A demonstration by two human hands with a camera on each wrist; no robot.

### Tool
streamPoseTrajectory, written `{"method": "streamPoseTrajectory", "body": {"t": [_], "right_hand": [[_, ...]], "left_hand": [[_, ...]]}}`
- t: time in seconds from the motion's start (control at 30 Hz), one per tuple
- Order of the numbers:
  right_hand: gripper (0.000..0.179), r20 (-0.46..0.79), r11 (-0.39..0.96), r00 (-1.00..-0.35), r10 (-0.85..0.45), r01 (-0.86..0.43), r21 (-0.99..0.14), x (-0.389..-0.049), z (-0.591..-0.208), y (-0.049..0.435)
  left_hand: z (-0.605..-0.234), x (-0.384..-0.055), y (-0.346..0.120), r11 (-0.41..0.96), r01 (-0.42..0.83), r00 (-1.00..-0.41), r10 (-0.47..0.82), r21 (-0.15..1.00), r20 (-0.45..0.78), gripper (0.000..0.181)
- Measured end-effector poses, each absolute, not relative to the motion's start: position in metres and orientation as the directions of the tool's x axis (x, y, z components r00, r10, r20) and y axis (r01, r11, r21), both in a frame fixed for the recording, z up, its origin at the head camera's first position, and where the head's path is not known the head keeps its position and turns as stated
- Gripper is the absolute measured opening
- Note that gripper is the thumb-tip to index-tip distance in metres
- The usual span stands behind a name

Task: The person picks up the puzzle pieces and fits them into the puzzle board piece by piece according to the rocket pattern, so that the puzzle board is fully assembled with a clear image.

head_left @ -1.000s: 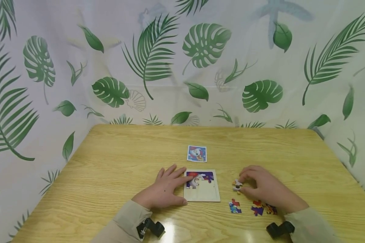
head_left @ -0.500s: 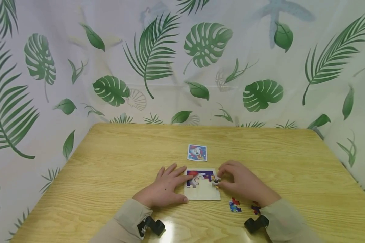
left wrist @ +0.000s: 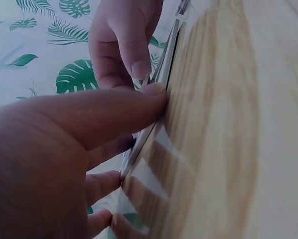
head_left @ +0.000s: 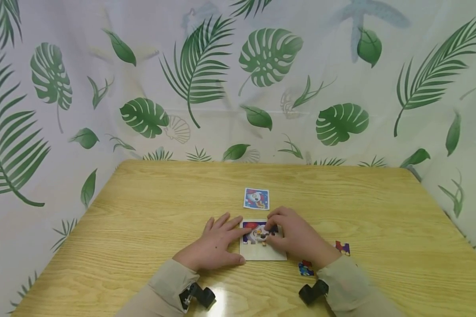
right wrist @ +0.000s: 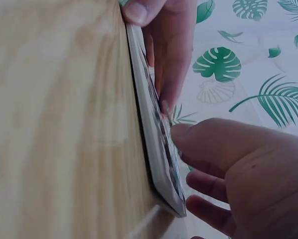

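left hand [head_left: 214, 250] spread, bracing board [head_left: 259, 254] | right hand [head_left: 295, 233] pinching piece [head_left: 263, 236] | imo line it up, then press flat

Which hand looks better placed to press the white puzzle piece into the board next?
Probably the right hand: it pinches the white piece at the board, while the left hand rests along the board's left edge.

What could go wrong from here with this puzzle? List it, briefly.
The puzzle piece pinched in the right hand may sit crooked if misaligned. The left hand, touching the board, could nudge it. The right sleeve might brush the nearby loose piece out of place.
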State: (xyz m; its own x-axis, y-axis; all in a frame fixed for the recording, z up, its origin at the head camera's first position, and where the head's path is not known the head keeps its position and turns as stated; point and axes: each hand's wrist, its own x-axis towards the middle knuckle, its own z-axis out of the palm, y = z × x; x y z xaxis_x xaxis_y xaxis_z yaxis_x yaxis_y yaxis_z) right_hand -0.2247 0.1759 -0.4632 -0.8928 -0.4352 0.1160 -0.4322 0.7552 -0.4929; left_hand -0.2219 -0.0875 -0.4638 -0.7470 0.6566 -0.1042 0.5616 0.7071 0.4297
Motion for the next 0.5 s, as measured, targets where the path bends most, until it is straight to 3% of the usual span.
{"method": "streamPoseTrajectory", "body": {"t": [0.5], "right_hand": [[0.012, 0.116, 0.776, -0.886, -0.449, -0.451, -0.441, -0.2230, -0.4654, 0.1712]], "left_hand": [[-0.4616, -0.2193, -0.0855, 0.697, 0.578, -0.728, 0.675, 0.425, -0.118, 0.072]]}}
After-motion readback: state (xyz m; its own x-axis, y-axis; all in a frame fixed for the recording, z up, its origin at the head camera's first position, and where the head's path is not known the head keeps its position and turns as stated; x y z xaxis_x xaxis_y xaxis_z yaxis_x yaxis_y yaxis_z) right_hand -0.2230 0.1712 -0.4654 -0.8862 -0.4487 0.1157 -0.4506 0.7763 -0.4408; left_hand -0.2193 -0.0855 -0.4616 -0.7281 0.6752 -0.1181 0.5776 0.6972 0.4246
